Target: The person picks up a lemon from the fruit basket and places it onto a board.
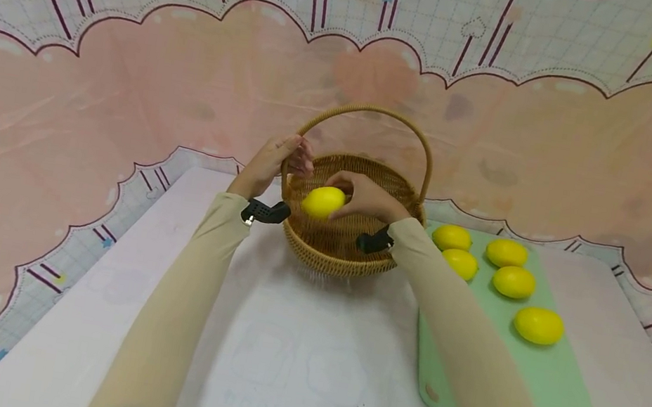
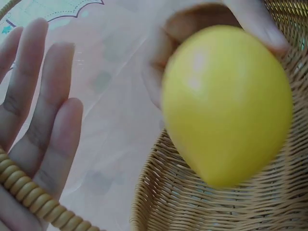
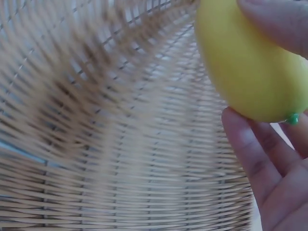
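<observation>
My right hand (image 1: 368,198) pinches a yellow lemon (image 1: 323,202) between thumb and fingers, over the mouth of a wicker basket (image 1: 326,260). In the right wrist view a small green stem nub (image 3: 292,119) shows at one end of the lemon, with blurred basket weave behind. My left hand (image 1: 275,160) is at the left side of the basket's arched handle (image 1: 373,108). Its fingers (image 2: 55,91) extend loosely upright in the left wrist view, the coiled handle crossing in front of the palm. The basket tilts so its inside faces me, and no other lemon shows in it.
Right of the basket, a light green cutting board (image 1: 559,390) lies on the white table (image 1: 285,382). Several lemons (image 1: 514,282) rest on its far part, and my right sleeve (image 1: 461,317) passes over its left side. A patterned pink cloth (image 1: 221,94) hangs behind.
</observation>
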`<state>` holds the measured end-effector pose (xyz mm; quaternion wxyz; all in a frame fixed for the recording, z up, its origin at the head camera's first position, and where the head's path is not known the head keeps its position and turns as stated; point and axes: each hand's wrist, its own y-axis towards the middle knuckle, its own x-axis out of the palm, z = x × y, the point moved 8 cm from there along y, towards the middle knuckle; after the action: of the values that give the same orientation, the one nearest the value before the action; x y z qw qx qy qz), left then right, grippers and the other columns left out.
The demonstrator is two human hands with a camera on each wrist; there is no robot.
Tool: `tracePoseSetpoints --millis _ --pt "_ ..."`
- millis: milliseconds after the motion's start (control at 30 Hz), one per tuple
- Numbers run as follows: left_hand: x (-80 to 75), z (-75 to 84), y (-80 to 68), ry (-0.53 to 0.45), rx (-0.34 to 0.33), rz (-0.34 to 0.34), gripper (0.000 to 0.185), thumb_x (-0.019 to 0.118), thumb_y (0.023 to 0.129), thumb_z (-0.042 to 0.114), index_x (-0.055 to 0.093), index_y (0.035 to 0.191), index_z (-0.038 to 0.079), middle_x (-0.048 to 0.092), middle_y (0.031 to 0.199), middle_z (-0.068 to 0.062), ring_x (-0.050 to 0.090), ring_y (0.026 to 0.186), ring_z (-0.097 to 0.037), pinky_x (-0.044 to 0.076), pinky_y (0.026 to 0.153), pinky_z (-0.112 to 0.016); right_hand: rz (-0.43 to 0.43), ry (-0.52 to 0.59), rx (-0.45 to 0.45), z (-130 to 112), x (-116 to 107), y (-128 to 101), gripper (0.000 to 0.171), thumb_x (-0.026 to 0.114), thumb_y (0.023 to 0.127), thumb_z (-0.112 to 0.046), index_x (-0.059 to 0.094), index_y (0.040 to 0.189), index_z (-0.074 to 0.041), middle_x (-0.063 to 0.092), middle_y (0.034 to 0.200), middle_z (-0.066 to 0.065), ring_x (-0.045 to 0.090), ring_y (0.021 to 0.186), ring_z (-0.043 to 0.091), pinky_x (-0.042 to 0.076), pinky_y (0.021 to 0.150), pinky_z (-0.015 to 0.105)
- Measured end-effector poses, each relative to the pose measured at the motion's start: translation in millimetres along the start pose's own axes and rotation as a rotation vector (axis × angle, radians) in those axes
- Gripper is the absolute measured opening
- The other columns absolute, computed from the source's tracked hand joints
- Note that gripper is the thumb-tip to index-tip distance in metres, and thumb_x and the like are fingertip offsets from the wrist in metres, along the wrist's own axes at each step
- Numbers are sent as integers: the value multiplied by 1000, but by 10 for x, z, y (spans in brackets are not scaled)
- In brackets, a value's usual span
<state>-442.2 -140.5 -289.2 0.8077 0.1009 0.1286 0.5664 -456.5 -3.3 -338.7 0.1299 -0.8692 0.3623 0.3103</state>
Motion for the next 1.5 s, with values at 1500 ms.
tracePoseSetpoints --millis 1500 --pt "-27 -73 -174 -147 -81 1 30 38 102 31 65 102 18 71 85 5 68 87 -9 50 91 -30 223 -96 54 237 -641 -2178 53 78 76 -15 52 121 -3 55 124 13 53 101 -8 48 85 13"
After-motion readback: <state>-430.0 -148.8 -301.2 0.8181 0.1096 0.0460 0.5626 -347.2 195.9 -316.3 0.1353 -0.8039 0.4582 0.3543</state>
